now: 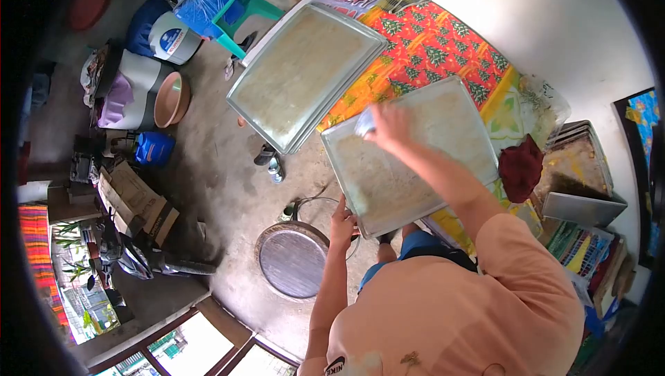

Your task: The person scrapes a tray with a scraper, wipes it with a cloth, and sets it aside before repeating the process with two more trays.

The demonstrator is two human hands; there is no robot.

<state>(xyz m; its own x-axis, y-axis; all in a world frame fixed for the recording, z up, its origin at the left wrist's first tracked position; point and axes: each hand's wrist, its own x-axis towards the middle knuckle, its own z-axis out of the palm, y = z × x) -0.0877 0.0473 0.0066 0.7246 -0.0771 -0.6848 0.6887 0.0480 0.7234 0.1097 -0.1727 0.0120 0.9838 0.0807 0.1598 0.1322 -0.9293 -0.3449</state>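
A large metal baking tray (381,189) lies slanted before me, partly over the cloth-covered table and reaching out past its edge. My left hand (343,224) grips the tray's near left edge. Over the tray's far left part, my right hand (390,125) is closed on a small whitish cloth-like piece (364,123), blurred by motion and right at the tray's surface. To the left, a stack of similar trays (305,75) rests partly on the table, their rims overlapping.
The table wears a red Christmas-tree tablecloth (443,47). A dark red cloth (521,168) lies right of the tray, near stained trays (575,161). Below on the floor are a round stool (291,262), a can (276,170) and a cardboard box (135,203). A green chair (239,9) stands behind.
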